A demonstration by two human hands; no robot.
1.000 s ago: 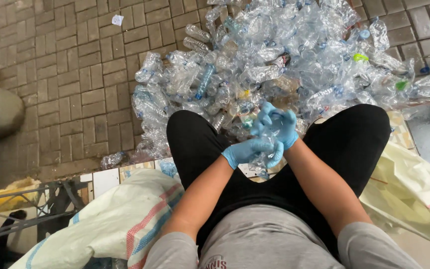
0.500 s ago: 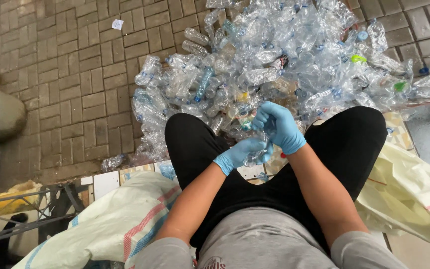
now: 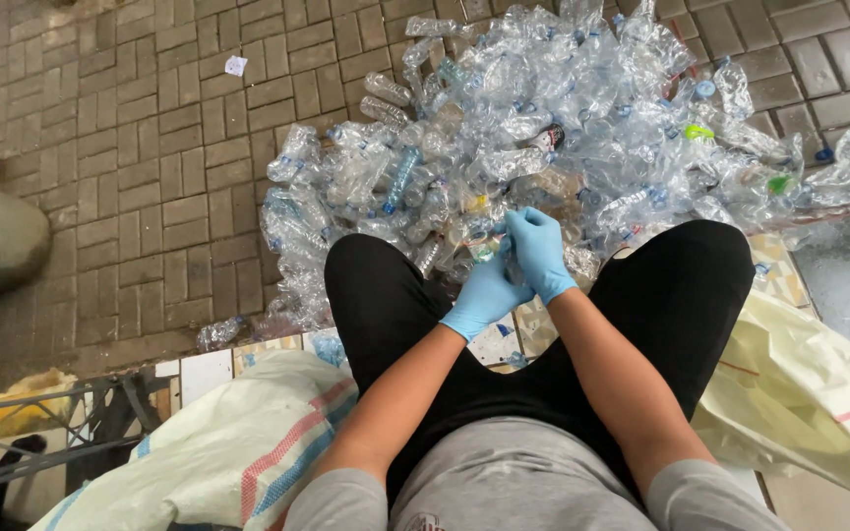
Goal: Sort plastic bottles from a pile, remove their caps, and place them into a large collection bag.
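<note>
Evidently light and crushable, the clear plastic bottle (image 3: 510,264) sits pinched between both gloved hands, left hand (image 3: 484,295) and right hand (image 3: 540,251), fingers closed round its slippery, yielding body.

The left hand (image 3: 484,293) and the right hand (image 3: 539,251), seen a little apart half a second ago, have been brought together between the knees. A clear plastic bottle (image 3: 507,267) is now almost covered by both gloves.

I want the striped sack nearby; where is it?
In the head view, the striped sack lies lower left, beside the person's left leg.
</note>
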